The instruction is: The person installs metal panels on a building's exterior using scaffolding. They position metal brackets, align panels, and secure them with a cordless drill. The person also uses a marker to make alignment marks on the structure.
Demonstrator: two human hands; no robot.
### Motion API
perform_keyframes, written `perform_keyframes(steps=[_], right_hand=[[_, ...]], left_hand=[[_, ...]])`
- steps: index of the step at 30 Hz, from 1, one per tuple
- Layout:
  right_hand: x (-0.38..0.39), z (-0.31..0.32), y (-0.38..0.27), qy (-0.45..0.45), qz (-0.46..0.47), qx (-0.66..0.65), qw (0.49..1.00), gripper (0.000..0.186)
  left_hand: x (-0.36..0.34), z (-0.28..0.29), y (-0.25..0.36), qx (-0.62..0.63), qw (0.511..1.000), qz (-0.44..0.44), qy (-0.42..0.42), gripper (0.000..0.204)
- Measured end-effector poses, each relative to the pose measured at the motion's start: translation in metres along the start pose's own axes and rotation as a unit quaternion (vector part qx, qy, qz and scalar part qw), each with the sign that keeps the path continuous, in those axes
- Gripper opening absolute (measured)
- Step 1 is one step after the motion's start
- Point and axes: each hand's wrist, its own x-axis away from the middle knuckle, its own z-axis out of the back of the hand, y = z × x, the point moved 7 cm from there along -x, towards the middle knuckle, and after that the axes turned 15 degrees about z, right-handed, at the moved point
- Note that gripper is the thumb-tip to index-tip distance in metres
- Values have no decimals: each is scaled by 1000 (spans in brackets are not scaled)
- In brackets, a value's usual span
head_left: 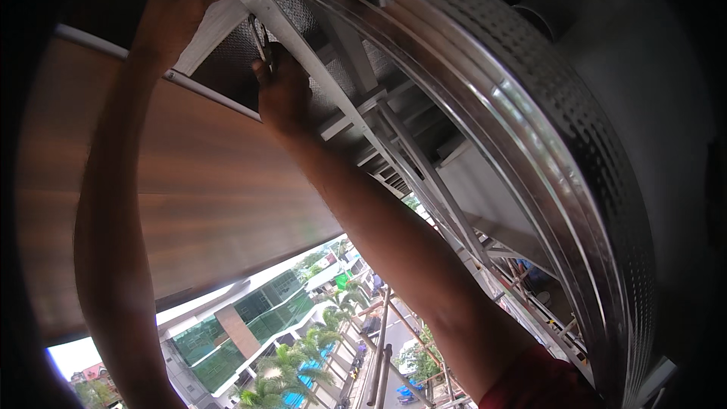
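Overhead, my left hand (168, 19) grips the edge of a light metal channel (282, 29), its thumb lying on the face near a small hole. The fingers of that hand are mostly hidden in shadow. Just below it, my right hand (286, 95) is closed around a slim metal tool with two prongs (259, 38), which looks like pliers. The prongs point up toward the underside of the channel; I cannot tell whether they touch it. Behind the right hand is silvery, textured foil sheeting (299, 11).
A curved, shiny ribbed metal band (522, 121) sweeps down the right side. A brown panel (189, 189) with a pale metal edge hangs at the left. Far below are bamboo scaffold poles (381, 356), palm trees (288, 367), a street and a glass-fronted building (227, 333).
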Motion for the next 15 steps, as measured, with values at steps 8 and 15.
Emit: perform_keyframes(steps=[8,15], right_hand=[[-8,20,-18,20,-12,-70,997,37],[-1,8,-20,46,-33,-121,991,37]], left_hand=[[4,-12,10,53,998,-14,-9,33],[2,-5,-4,29,999,-8,-28,35]])
